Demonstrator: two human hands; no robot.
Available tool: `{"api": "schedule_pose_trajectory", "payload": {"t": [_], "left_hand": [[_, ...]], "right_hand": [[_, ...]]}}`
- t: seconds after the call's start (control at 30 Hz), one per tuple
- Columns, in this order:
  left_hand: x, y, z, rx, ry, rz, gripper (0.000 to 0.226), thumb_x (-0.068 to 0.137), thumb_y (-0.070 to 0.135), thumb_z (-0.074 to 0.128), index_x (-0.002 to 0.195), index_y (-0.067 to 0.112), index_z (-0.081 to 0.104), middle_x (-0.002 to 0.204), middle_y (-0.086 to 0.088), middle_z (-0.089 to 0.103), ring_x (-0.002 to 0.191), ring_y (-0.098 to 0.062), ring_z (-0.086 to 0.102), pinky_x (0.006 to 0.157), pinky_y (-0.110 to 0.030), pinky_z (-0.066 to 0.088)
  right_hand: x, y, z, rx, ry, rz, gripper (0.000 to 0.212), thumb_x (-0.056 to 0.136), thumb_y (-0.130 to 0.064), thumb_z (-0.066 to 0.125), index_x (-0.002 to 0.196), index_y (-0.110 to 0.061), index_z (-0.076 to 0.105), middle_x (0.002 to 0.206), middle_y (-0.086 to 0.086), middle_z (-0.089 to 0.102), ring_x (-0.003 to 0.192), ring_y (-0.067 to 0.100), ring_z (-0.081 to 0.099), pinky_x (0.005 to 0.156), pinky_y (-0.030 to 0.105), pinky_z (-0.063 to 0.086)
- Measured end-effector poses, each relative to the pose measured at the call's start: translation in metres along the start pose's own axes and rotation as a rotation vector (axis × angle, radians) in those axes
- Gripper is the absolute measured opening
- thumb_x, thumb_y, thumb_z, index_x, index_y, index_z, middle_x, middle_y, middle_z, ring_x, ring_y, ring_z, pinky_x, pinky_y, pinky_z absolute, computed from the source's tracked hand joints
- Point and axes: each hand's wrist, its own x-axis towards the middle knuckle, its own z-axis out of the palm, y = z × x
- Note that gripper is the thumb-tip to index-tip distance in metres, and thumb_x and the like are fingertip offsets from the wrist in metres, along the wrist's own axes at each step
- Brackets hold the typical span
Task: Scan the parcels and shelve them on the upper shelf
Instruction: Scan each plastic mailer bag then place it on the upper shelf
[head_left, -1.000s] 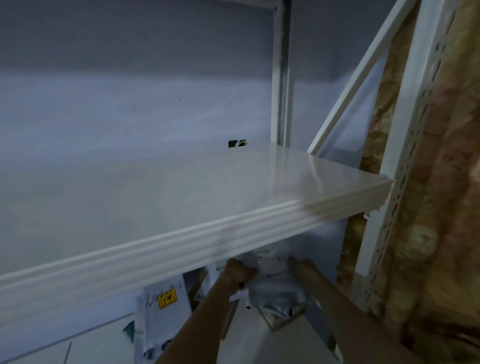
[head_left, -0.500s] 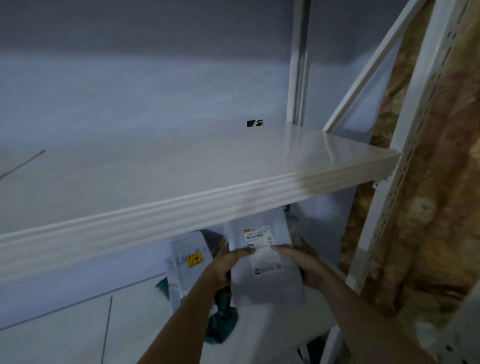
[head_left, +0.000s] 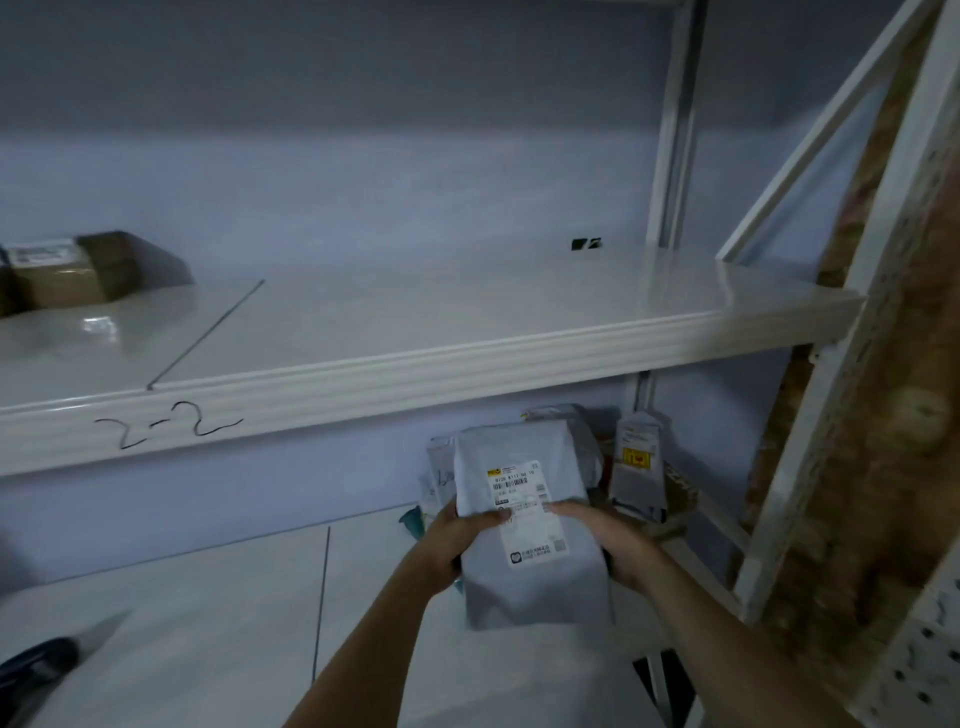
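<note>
Hands grip one grey parcel (head_left: 530, 525) upright: left hand (head_left: 457, 540) and right hand (head_left: 613, 545) curled round its sides.

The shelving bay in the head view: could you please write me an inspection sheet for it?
Surface: upper shelf white, glossy, its front edge marked 2-2.
Job's things: grey parcel, label facing up, held below the upper shelf; more parcels stand on the lower shelf.
Clutter: brown box at the upper shelf's far left.
Grips: left hand and right hand each hold a side of the grey parcel.
Cables: nothing seen.
Surroundings: white perforated uprights, pale wall behind.
</note>
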Motion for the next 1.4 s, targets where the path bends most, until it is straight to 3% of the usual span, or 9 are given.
{"api": "schedule_pose_trajectory", "payload": {"t": [0.07, 0.17, 0.2, 0.3, 0.4, 0.53, 0.73, 1.13, 1.4], "left_hand": [[-0.019, 0.003, -0.003, 0.003, 0.019, 0.026, 0.054, 0.077, 0.004, 0.080, 0.127, 0.011, 0.061, 0.117, -0.013, 0.071, 0.106, -0.033, 0.069, 0.091, -0.052, 0.055], [-0.048, 0.004, -0.009, 0.008, 0.057, 0.043, 0.057, 0.077, 0.006, 0.080, 0.129, 0.010, 0.060, 0.120, -0.014, 0.070, 0.109, -0.034, 0.068, 0.095, -0.054, 0.053], [-0.058, 0.004, -0.012, 0.015, 0.077, 0.041, 0.057, 0.076, 0.007, 0.081, 0.129, 0.010, 0.060, 0.120, -0.014, 0.070, 0.109, -0.034, 0.068, 0.095, -0.054, 0.053], [-0.084, 0.000, -0.023, 0.048, 0.125, 0.047, 0.060, 0.076, 0.011, 0.083, 0.130, 0.012, 0.058, 0.120, -0.013, 0.070, 0.108, -0.035, 0.068, 0.094, -0.056, 0.053], [-0.109, -0.002, -0.035, 0.059, 0.171, 0.064, 0.058, 0.076, 0.010, 0.082, 0.129, 0.011, 0.058, 0.118, -0.013, 0.071, 0.106, -0.035, 0.069, 0.092, -0.055, 0.054], [-0.147, -0.002, -0.052, 0.054, 0.237, 0.085, 0.055, 0.076, 0.008, 0.081, 0.127, 0.009, 0.059, 0.116, -0.013, 0.072, 0.105, -0.034, 0.070, 0.090, -0.052, 0.056], [-0.200, 0.001, -0.086, 0.049, 0.329, 0.122, 0.054, 0.077, 0.009, 0.081, 0.127, 0.009, 0.059, 0.115, -0.013, 0.072, 0.104, -0.034, 0.070, 0.089, -0.052, 0.056], [-0.305, 0.001, -0.220, -0.006, 0.500, 0.134, 0.040, 0.085, 0.016, 0.075, 0.121, 0.006, 0.062, 0.108, -0.015, 0.074, 0.097, -0.034, 0.072, 0.081, -0.046, 0.060], [-0.369, 0.006, -0.327, -0.063, 0.514, 0.137, 0.043, 0.084, 0.017, 0.076, 0.123, 0.007, 0.061, 0.110, -0.015, 0.073, 0.099, -0.034, 0.071, 0.085, -0.047, 0.059]], "right_hand": [[-0.007, -0.001, 0.010, -0.010, -0.039, -0.025, 0.079, 0.057, -0.036, 0.096, 0.126, -0.007, 0.069, 0.117, 0.019, 0.074, 0.107, 0.038, 0.072, 0.098, 0.056, 0.054], [-0.027, -0.006, 0.031, -0.003, -0.091, -0.018, 0.035, 0.086, -0.018, 0.077, 0.119, -0.007, 0.071, 0.111, 0.017, 0.076, 0.105, 0.038, 0.072, 0.097, 0.054, 0.055], [-0.033, -0.006, 0.037, -0.006, -0.096, -0.006, 0.030, 0.090, -0.015, 0.072, 0.118, -0.006, 0.071, 0.109, 0.017, 0.076, 0.103, 0.037, 0.072, 0.096, 0.052, 0.056], [-0.041, 0.005, 0.056, 0.004, -0.117, 0.027, 0.034, 0.088, -0.019, 0.074, 0.120, -0.008, 0.070, 0.107, 0.016, 0.077, 0.099, 0.034, 0.074, 0.084, 0.043, 0.060], [-0.045, 0.016, 0.074, -0.029, -0.128, 0.058, 0.054, 0.071, -0.032, 0.084, 0.119, -0.011, 0.070, 0.105, 0.015, 0.078, 0.096, 0.033, 0.075, 0.079, 0.041, 0.061], [-0.058, 0.024, 0.104, -0.039, -0.143, 0.030, 0.037, 0.084, -0.019, 0.077, 0.119, -0.012, 0.070, 0.101, 0.014, 0.078, 0.092, 0.032, 0.076, 0.075, 0.040, 0.061], [-0.081, 0.026, 0.162, -0.070, -0.231, 0.048, 0.023, 0.090, -0.020, 0.071, 0.111, -0.011, 0.073, 0.097, 0.014, 0.079, 0.089, 0.031, 0.076, 0.076, 0.039, 0.061], [-0.099, 0.070, 0.326, -0.139, -0.398, 0.051, 0.032, 0.091, -0.022, 0.068, 0.121, -0.013, 0.069, 0.108, 0.016, 0.077, 0.100, 0.036, 0.074, 0.092, 0.051, 0.058], [-0.117, 0.090, 0.444, -0.100, -0.468, 0.109, 0.040, 0.091, -0.023, 0.069, 0.129, -0.010, 0.066, 0.114, 0.018, 0.075, 0.105, 0.038, 0.072, 0.087, 0.044, 0.058]]}}
